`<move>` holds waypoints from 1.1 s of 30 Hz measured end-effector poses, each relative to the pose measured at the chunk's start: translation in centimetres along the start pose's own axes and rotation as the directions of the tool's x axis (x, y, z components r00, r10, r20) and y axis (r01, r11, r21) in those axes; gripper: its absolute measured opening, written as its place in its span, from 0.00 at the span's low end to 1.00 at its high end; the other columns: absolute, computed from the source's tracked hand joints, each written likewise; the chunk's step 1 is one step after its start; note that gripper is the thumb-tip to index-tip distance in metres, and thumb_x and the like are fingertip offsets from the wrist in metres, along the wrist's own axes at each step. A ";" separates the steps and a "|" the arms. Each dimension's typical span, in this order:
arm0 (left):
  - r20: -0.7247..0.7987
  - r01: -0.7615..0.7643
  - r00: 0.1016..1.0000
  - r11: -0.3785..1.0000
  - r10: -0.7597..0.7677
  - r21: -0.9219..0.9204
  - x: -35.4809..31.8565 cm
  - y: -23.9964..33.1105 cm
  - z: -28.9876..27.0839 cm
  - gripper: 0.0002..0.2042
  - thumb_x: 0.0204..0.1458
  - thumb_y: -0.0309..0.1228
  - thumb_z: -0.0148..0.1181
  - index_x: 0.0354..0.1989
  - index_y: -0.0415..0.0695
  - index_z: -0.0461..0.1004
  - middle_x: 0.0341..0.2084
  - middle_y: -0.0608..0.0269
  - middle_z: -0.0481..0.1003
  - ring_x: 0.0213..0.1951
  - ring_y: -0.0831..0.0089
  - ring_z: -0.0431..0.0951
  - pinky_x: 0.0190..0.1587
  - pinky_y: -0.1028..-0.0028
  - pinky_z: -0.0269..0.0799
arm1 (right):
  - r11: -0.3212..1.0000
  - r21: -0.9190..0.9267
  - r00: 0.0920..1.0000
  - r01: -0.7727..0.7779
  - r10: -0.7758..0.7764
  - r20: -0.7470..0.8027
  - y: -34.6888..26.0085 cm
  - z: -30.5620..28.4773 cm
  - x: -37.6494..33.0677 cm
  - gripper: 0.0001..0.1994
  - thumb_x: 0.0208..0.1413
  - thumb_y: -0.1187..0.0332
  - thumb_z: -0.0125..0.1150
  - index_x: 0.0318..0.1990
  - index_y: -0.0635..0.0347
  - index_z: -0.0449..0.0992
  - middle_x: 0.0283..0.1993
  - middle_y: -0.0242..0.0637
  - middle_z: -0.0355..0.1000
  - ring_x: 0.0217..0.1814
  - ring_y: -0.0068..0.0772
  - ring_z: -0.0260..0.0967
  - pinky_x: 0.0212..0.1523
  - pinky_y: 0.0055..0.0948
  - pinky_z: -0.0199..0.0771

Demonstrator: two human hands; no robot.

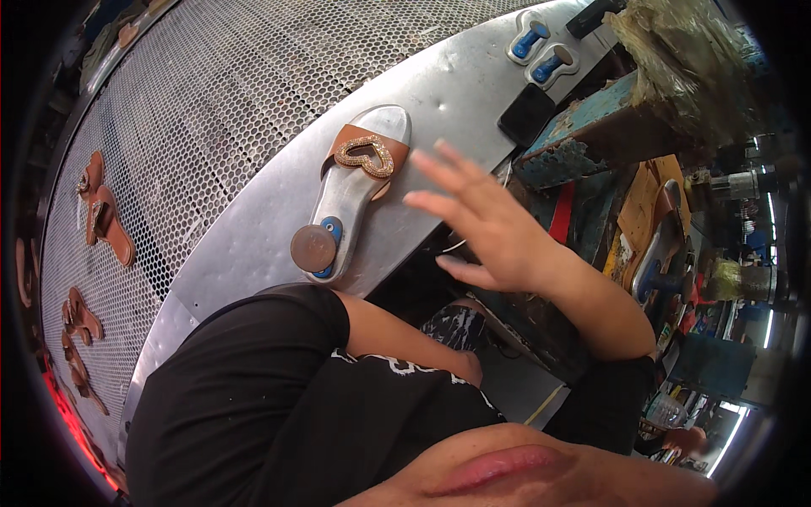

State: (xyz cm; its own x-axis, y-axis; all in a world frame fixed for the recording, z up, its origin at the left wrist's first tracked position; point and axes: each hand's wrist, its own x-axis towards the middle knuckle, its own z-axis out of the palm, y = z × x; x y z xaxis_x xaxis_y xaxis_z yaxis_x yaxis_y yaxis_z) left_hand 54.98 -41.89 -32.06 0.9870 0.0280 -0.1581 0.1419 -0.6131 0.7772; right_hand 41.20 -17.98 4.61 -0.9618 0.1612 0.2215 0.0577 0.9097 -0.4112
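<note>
My right hand (481, 220) hangs in the air with its fingers spread, holding nothing. Just to the left of its fingertips, a brown slide sandal upper (397, 152) with a jewelled heart ornament (365, 155) is fitted over a silver shoe last (342, 198). The last lies on the metal ledge, its toe pointing away. At its heel end sit a blue fitting (334, 226) and a round brown disc (313, 248). My left arm (397, 334) crosses low in front of my black shirt; the hand at its end does not show.
Beside the metal ledge (245, 228) runs a perforated conveyor-like surface (245, 76) with several brown sandals (110, 232). Two lasts with blue fittings (553, 63) lie far right near a black flat object (526, 114). A worn machine (583, 127), partly plastic-wrapped, and another last (655, 245) stand right.
</note>
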 end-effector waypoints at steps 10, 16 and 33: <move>0.070 -0.092 0.995 0.932 0.072 0.350 -3.8 2.4 -0.5 0.07 0.48 0.28 0.61 0.32 0.43 0.84 0.35 0.52 0.81 0.39 0.53 0.81 0.26 0.54 0.78 | 0.992 0.120 0.998 0.021 -0.027 0.048 0.1 -0.9 0.6 0.32 0.43 0.72 0.69 0.60 0.58 0.66 0.72 0.48 0.51 0.75 0.50 0.48 0.70 0.44 0.56; 0.052 -0.073 0.997 0.978 0.064 0.194 -8.5 6.2 -8.6 0.06 0.46 0.28 0.62 0.31 0.43 0.84 0.35 0.53 0.81 0.38 0.55 0.82 0.26 0.51 0.77 | 0.976 -0.219 0.827 -0.020 0.139 0.545 0.6 0.6 -2.4 0.35 0.44 0.68 0.71 0.62 0.59 0.63 0.72 0.50 0.51 0.75 0.53 0.47 0.71 0.45 0.55; 0.019 0.019 1.000 0.999 -0.018 -0.050 -0.1 0.3 -0.1 0.12 0.48 0.38 0.62 0.37 0.48 0.83 0.40 0.56 0.80 0.44 0.64 0.79 0.38 0.61 0.76 | 0.997 -0.035 0.876 -0.067 0.076 0.477 0.7 0.5 -0.7 0.33 0.43 0.70 0.69 0.60 0.61 0.64 0.73 0.47 0.50 0.75 0.53 0.47 0.69 0.48 0.58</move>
State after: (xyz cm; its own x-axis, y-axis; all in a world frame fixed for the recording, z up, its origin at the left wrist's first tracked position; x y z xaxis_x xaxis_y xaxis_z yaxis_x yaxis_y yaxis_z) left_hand 54.98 -42.01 -31.72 0.9827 0.0245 -0.1836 0.1643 -0.5723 0.8034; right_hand 41.73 -17.66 3.74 -0.9655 0.0272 -0.2591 0.1314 0.9097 -0.3940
